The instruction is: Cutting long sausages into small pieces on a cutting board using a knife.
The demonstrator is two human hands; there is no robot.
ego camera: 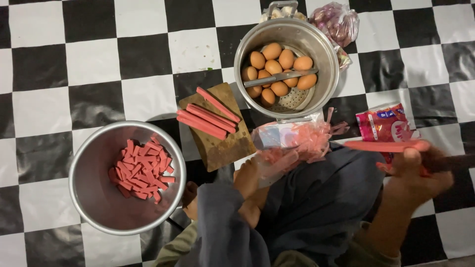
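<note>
My right hand (416, 174) is at the right, blurred, closed around a long pink sausage (383, 146) held level above the floor. A dark, blurred object (457, 161) sticks out to the right of this hand. My left hand (253, 179) reaches from a grey-blue sleeve to a heap of pink plastic wrappers (302, 141) and rests against it; I cannot make out its grip. A wooden cutting board (222, 143) ahead of it carries three whole sausages (208, 116). Left of the board, a metal bowl (86, 198) holds several cut sausage sticks (142, 170).
A steel steamer pot (324, 54) with several brown eggs (278, 66) stands behind the wrappers. A red sausage packet (385, 122) lies at the right, a bag of shallots (339, 21) at the back. My dark-trousered knee (321, 198) fills the lower middle. The floor is black-and-white checked.
</note>
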